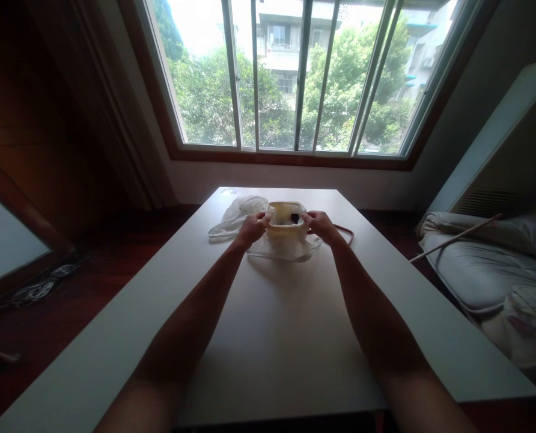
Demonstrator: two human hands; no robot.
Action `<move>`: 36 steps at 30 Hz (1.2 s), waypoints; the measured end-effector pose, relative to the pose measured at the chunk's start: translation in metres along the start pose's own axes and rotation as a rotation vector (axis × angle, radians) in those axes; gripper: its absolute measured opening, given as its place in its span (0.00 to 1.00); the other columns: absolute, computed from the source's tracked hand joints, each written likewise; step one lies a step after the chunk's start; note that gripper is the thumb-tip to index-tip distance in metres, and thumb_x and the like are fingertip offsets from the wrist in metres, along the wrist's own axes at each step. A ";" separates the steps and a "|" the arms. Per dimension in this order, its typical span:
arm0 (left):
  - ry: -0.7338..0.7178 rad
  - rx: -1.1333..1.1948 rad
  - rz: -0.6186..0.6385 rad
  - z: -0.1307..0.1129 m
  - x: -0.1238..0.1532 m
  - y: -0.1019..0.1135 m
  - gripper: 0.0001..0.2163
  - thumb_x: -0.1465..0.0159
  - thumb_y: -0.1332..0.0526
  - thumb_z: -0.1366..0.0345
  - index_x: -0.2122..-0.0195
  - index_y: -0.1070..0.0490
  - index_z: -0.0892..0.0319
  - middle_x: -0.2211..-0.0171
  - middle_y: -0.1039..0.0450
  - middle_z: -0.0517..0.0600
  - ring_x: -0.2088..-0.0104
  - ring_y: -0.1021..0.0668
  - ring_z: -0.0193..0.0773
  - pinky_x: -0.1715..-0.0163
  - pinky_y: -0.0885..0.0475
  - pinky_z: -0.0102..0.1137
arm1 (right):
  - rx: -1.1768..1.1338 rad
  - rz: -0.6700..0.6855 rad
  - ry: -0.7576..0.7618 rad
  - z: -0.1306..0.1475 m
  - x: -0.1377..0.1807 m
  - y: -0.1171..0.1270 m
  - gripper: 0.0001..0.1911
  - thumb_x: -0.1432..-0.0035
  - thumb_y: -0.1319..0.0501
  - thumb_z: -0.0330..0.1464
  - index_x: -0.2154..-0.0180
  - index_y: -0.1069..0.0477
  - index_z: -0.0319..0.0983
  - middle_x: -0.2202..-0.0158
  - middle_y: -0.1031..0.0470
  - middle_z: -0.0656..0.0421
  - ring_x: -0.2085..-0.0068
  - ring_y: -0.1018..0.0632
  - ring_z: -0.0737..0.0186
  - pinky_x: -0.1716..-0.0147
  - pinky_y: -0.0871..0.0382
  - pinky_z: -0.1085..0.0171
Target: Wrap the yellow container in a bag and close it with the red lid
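Observation:
A small yellowish container [273, 229] stands toward the far end of the white table, wrapped in a clear plastic bag [286, 249] that spreads around its base. My left hand [254, 228] pinches the bag at the left of the container's rim. At the right of the rim, my right hand [321, 226] is closed on the bag in the same way. Something small and black [294, 218] shows inside, near my right fingers. More loose, crumpled plastic [241, 215] lies left of the container; whether it is the same bag I cannot tell.
A thin reddish-brown curved piece [350, 233] lies right of my right hand on the white table [290, 337]. Beyond the table is a window [295, 153]. To the right are a pale cushion [488, 264] and a stick [457, 237]; cables [40, 291] lie on the floor at left.

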State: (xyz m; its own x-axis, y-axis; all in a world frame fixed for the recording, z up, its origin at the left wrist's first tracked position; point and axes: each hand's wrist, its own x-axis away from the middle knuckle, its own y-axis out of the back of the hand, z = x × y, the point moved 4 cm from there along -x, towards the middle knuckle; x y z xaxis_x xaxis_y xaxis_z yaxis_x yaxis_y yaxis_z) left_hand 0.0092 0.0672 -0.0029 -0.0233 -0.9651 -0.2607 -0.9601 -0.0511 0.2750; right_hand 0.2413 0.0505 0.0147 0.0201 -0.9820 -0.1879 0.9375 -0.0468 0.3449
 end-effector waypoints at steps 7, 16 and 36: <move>-0.016 0.062 -0.075 -0.007 0.000 0.006 0.23 0.46 0.31 0.59 0.50 0.26 0.63 0.69 0.21 0.53 0.68 0.18 0.43 0.65 0.21 0.37 | 0.104 -0.197 0.203 0.006 -0.004 0.009 0.15 0.45 0.39 0.39 0.63 0.22 0.35 0.67 0.20 0.54 0.68 0.22 0.61 0.68 0.28 0.65; 0.058 0.064 -0.069 -0.014 0.007 0.007 0.16 0.44 0.30 0.57 0.62 0.26 0.64 0.61 0.23 0.56 0.66 0.19 0.42 0.70 0.19 0.35 | 0.100 -0.154 0.103 -0.001 -0.003 0.008 0.14 0.46 0.38 0.39 0.67 0.21 0.34 0.72 0.21 0.55 0.73 0.24 0.63 0.74 0.31 0.67; -0.219 -0.009 -0.236 -0.020 0.000 0.025 0.14 0.44 0.32 0.54 0.70 0.24 0.62 0.71 0.23 0.51 0.69 0.23 0.39 0.66 0.28 0.33 | -0.025 -0.382 0.274 0.004 -0.007 0.019 0.14 0.50 0.35 0.36 0.63 0.20 0.34 0.65 0.17 0.51 0.65 0.19 0.56 0.61 0.25 0.59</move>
State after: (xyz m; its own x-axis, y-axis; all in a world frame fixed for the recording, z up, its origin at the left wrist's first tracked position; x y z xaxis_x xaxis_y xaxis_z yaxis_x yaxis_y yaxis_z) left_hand -0.0091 0.0606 0.0220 0.1392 -0.8482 -0.5110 -0.9436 -0.2702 0.1913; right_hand 0.2575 0.0561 0.0261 -0.2404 -0.8107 -0.5338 0.9036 -0.3877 0.1819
